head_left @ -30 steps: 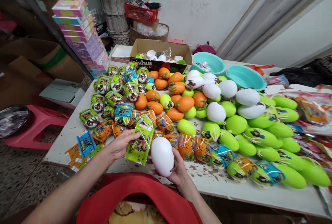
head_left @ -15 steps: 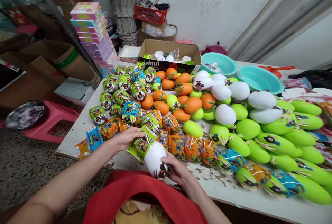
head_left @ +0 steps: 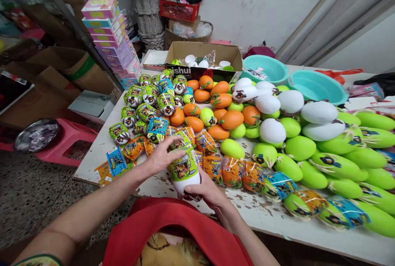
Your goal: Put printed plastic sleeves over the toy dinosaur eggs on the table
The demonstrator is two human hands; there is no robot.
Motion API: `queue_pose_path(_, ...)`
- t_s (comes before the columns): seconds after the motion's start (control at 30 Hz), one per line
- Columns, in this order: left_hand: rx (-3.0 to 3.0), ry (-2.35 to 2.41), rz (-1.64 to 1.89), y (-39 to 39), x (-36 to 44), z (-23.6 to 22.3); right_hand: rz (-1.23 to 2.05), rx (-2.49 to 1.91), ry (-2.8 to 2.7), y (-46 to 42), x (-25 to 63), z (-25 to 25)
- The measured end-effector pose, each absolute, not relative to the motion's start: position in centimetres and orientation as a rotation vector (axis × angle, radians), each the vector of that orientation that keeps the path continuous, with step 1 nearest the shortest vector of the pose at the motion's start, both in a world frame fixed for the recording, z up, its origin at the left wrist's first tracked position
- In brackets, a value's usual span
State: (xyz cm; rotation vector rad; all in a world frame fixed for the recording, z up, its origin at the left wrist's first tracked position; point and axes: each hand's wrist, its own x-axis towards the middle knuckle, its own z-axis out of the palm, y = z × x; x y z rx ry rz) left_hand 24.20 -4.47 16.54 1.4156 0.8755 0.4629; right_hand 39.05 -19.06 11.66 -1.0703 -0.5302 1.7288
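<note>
My right hand (head_left: 205, 190) is closed around the lower part of a white plastic egg (head_left: 185, 184), near the table's front edge. A clear-and-green printed sleeve (head_left: 183, 166) sits around the egg's upper part. My left hand (head_left: 162, 155) is at the sleeve's top with thumb and fingers apart; whether it touches the film is unclear. Just behind lie orange eggs in printed sleeves (head_left: 212, 166). To the left are many green-sleeved eggs (head_left: 147, 112) and a flat blue sleeve (head_left: 116, 161).
Unsleeved orange eggs (head_left: 232, 119), white eggs (head_left: 272, 130) and green eggs (head_left: 300, 147) cover the middle and right. Behind stand a cardboard box (head_left: 210, 48) and two turquoise basins (head_left: 317, 89). Stacked boxes (head_left: 112, 48) rise back left; a pink stool (head_left: 68, 134) stands left.
The green sleeve has come down over the white egg, which now stands more upright. My left hand has let go its pinch and spread its fingers. The view has shifted slightly.
</note>
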Motion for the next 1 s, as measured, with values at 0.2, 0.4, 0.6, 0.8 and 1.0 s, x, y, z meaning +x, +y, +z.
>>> queue_pose_path(0.2, 0.956, 0.804, 0.138, -6.6, 21.7, 14.2, 1.726, -0.97, -0.446, -19.5, 38.8, 11.3)
queue_pose_path(0.4, 0.974, 0.836, -0.01, -7.7, 21.4, 13.6, 1.608, -1.114, -0.507, -19.6, 37.4, 12.2)
queue_pose_path(0.6, 1.102, 0.81, -0.161, -6.5, 21.3, 14.7, 1.693, -0.966, -0.356, -19.9, 36.9, 11.6)
queue_pose_path(0.8, 1.113, 0.77, -0.058, -7.9, 21.9, 13.6, 1.638, -0.99, -0.173, -20.7, 37.0, 10.6)
queue_pose_path(1.0, 0.969, 0.738, -0.023, -10.0, 21.3, 12.4, 1.587, -1.054, -0.143, -22.7, 36.0, 9.8)
